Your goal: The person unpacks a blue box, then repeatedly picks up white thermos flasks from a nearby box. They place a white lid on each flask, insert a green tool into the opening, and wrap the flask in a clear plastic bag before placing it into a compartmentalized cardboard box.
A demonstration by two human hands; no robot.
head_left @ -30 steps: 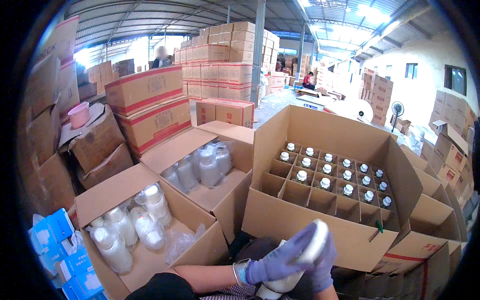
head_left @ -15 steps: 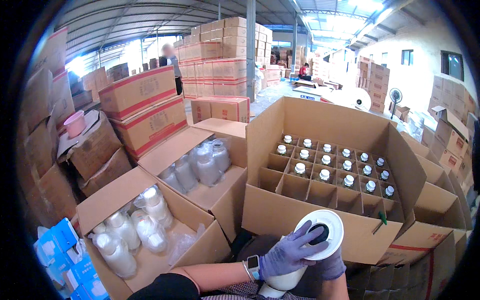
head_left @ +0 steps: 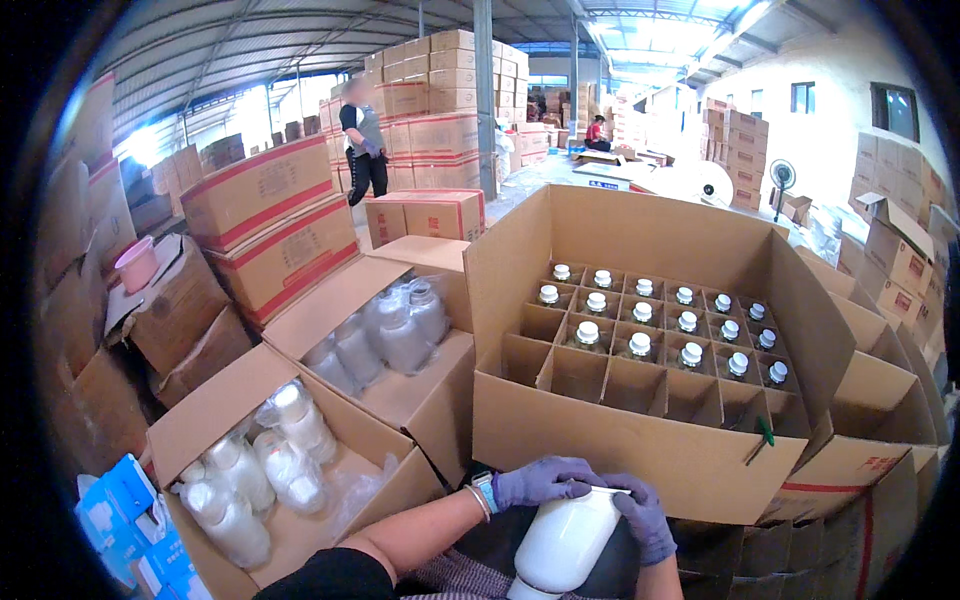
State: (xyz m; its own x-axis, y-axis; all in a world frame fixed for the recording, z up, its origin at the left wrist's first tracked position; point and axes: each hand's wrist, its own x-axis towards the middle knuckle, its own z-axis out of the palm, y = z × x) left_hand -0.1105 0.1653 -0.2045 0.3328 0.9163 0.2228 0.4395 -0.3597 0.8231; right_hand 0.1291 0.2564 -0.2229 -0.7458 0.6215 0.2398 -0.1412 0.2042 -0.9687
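Front cells seemingly free.

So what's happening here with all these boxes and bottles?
A person in purple gloves holds a white plastic bottle low in front of them, left hand over its top end, right hand along its side. Ahead stands an open divided carton, its far cells filled with capped bottles, the near row empty. Two open boxes of bagged bottles stand to the left.
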